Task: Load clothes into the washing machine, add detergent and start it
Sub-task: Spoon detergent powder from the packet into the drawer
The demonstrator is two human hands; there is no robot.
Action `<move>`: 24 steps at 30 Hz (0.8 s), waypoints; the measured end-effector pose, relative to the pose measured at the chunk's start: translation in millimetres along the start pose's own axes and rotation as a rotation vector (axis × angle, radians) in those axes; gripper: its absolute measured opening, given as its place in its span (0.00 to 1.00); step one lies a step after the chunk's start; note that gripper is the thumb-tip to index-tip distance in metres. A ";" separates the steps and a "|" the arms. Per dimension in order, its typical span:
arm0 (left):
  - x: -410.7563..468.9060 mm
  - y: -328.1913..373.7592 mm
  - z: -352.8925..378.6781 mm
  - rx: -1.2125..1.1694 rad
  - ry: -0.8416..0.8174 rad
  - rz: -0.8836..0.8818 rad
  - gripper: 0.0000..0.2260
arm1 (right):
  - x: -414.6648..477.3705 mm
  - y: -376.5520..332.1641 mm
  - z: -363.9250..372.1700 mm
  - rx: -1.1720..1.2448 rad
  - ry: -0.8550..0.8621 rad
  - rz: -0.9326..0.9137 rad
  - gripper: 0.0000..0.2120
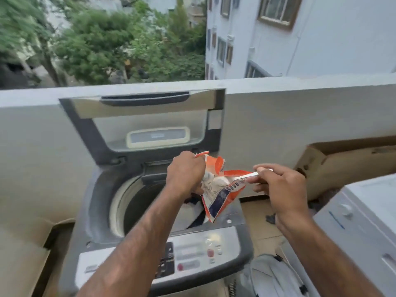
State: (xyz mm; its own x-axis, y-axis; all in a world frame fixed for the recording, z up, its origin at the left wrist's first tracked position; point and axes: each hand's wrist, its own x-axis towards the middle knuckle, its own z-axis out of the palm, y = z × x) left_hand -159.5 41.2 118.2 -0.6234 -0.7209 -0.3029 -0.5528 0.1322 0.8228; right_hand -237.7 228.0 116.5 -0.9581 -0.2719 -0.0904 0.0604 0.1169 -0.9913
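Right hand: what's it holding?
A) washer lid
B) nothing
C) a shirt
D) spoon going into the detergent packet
D: the right hand pinches a metal spoon whose tip reaches into the open orange detergent packet, which the left hand grips above the washer drum.

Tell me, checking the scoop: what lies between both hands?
Head view: the detergent packet, held by the left hand, with the right hand's spoon inside it.
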 end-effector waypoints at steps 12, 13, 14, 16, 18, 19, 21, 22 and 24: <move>10.4 -119.7 -112.0 -0.081 0.104 -0.210 0.15 | -50.4 40.3 144.8 0.056 -0.203 0.246 0.09; 11.2 -125.9 -115.5 -0.088 0.111 -0.222 0.15 | -50.6 42.8 151.1 0.056 -0.215 0.257 0.08; 12.8 -130.2 -117.3 -0.097 0.114 -0.233 0.15 | -50.2 44.8 154.7 0.055 -0.222 0.263 0.08; 17.4 -138.5 -121.9 -0.119 0.122 -0.264 0.14 | -46.7 48.3 162.4 0.043 -0.243 0.269 0.08; 24.5 -143.9 -124.6 -0.142 0.134 -0.293 0.14 | -39.4 50.1 167.9 0.038 -0.259 0.271 0.08; 27.3 -145.6 -125.6 -0.157 0.142 -0.306 0.14 | -36.1 50.7 169.7 0.036 -0.268 0.269 0.08; 35.4 -147.8 -124.7 -0.185 0.170 -0.332 0.15 | -25.6 53.4 173.0 0.026 -0.297 0.261 0.08; 38.7 -149.5 -123.4 -0.193 0.184 -0.340 0.15 | -20.9 54.8 174.3 0.022 -0.311 0.255 0.08; 44.9 -150.7 -118.0 -0.218 0.205 -0.353 0.16 | -7.8 58.1 176.4 0.017 -0.342 0.241 0.08</move>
State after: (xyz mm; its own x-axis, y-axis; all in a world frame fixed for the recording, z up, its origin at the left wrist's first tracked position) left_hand -38.9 -91.4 37.4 -0.2836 -0.8184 -0.4998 -0.5687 -0.2761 0.7748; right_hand -177.3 68.5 42.7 -0.7678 -0.5406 -0.3438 0.2787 0.2013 -0.9390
